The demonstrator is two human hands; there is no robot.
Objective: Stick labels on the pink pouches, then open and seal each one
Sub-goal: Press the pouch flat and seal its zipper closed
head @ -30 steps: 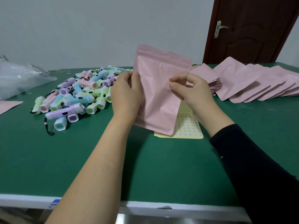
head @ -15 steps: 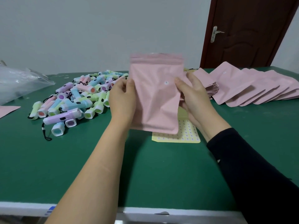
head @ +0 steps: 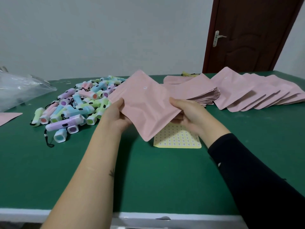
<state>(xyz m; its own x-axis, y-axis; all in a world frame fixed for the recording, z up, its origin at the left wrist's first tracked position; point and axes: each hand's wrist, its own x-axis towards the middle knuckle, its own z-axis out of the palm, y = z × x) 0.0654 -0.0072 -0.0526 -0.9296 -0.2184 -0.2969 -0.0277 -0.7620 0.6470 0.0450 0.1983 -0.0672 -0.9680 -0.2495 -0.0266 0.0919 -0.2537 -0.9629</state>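
Two grips on one pink pouch (head: 148,109), held off the bench (head: 148,179) at centre, tilted away: left grip (head: 113,116) pinches its 9 o'clock edge, right grip (head: 191,116) clamps the 3 o'clock edge, thumbs on top. Label (head: 144,87) already on (small white dot, toward 12 o'clock of the face). Sticker sheet (head: 178,140) lies at 6 o'clock beneath it, fanned pouches (head: 247,95) at 2 o'clock. Open-and-seal looks due: I'd slide both pinches to the mouth, part the walls, then press the zip shut end to end, keeping off the label
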